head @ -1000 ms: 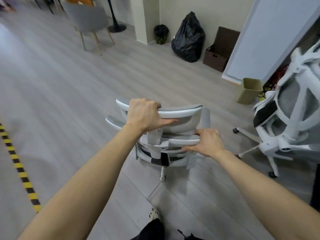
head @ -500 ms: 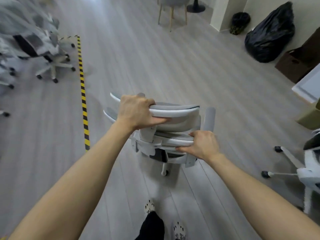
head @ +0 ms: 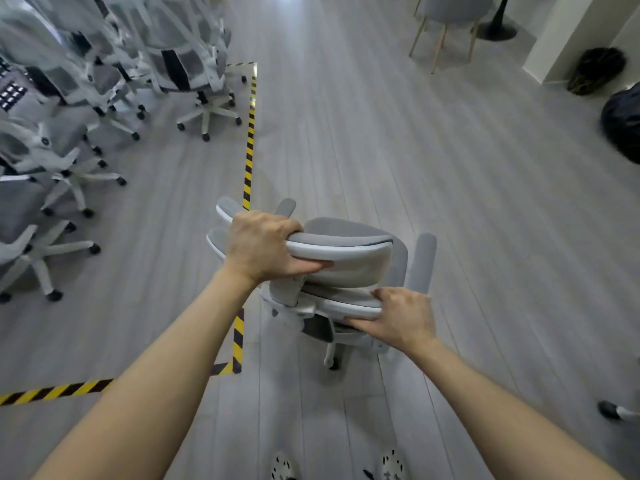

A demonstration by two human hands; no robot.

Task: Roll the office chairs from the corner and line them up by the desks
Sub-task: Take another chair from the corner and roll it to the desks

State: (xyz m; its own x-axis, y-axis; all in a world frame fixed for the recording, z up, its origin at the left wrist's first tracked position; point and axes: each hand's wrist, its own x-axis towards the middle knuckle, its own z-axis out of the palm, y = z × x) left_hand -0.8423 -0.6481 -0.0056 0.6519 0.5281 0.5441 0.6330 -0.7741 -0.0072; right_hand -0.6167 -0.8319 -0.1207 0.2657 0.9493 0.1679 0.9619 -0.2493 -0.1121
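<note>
The left hand (head: 261,245) grips the top edge of the headrest (head: 346,252) of a grey-and-white office chair (head: 398,268). Its fingers (head: 284,225) are curled over the front of the edge and the thumb is pressed along the underside. The right hand (head: 403,318) sits lower and holds the upper rim of the chair's backrest (head: 343,301), with fingers wrapped over the rim and the thumb beneath it. Both arms reach forward from the bottom of the view.

The chair stands on the pale plank floor (head: 450,202), seen from behind and above, just to the right of a line of yellow-and-black tape (head: 248,157). One of its casters (head: 332,363) shows below the backrest. The tape turns a corner near the left forearm and runs off to the left edge.

Inside the taped area, at the upper left, a crowd of similar office chairs (head: 204,74) stands packed close together, blurred. Far ahead on the right are a chair with wooden legs (head: 450,12), a black round stand base (head: 497,29), a dark wastebasket (head: 597,69) against a white column (head: 561,32), and a black bag (head: 623,123). A lone caster (head: 607,408) pokes in at the right edge. Two spotted shoes (head: 282,467) show at the bottom.
</note>
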